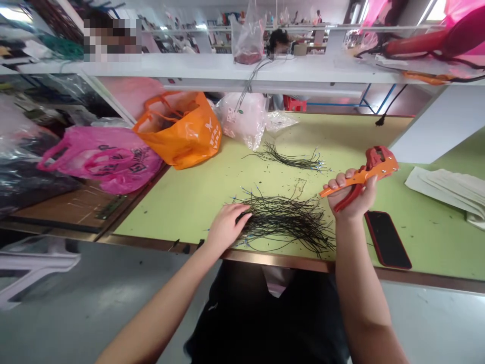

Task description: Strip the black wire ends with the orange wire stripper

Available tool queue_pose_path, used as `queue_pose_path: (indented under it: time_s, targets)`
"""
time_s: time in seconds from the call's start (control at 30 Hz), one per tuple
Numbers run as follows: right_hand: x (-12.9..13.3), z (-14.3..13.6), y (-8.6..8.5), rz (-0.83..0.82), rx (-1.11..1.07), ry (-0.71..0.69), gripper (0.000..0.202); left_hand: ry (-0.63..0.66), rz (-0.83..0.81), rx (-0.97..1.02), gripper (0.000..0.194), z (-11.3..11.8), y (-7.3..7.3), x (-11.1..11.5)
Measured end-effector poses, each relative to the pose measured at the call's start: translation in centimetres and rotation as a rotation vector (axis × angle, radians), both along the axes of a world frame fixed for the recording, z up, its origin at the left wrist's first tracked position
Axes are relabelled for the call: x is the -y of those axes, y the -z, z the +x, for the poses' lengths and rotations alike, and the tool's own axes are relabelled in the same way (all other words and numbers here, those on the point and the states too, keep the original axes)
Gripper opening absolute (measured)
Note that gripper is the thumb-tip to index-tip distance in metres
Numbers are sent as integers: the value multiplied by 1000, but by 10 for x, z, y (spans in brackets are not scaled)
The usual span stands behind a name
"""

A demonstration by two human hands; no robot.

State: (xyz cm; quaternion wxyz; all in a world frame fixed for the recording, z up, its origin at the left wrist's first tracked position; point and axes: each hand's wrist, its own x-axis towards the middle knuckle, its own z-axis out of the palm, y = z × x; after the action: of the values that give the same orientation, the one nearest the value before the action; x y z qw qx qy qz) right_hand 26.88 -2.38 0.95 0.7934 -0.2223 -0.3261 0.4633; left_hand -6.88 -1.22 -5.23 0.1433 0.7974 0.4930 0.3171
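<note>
Head view, quick pass from my end: pile of black wires (284, 220) lies on the desk (189, 197), front and centre, near the edge, probably so both hands reach it easily. Left hand (226, 222) is at the pile's left end; I see thumb and fingers slightly parted over the wires, but can't tell whether that grip pinches any; may be there to steady loose ends. Right hand (352, 197) has its grip wrapped around the handles of an orange hand tool (379, 169), head tilted up and away to the right, I'd guess to hold it clear of the strands. Smaller wire bunch (291, 159) lies farther back, apart from the pile, maybe so the two lots don't mix. Phone (388, 238) lies flat right of the pile, likely leaving the wires room. Orange bag (189, 134) sits back left, presumably out of the way.
</note>
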Motion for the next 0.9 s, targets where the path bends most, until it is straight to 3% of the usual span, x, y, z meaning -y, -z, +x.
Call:
queue_pose_path:
  time_s: [0.1, 0.2, 0.4, 0.47, 0.63, 0.7, 0.8, 0.9]
  targets:
    - [-2, -4, 0, -11, 0, 10, 46, 22, -102, 17, 39, 5, 10, -19]
    - [-4, -5, 2, -26, -9, 14, 45, -24, -161, 109, 38, 19, 11, -25]
    - [-8, -3, 4, -77, -56, 20, 42, -39, -188, -88, 32, 25, 10, -23]
    - [-8, -4, 4, -69, -66, 7, 40, -56, -226, -3, 32, 18, 14, -21]
    - [-7, -5, 3, -49, -57, -2, 36, -153, -295, 452, 41, 5, 19, -23]
    - [-7, -6, 3, -51, -48, -5, 35, -215, -247, 483, 44, 3, 19, -23]
    - [-7, -7, 4, -59, -38, -11, 34, -137, -79, 229, 43, 3, 18, -18]
    - [-7, -6, 4, -71, -34, 1, 33, 109, 42, -142, 40, 2, 17, -13]
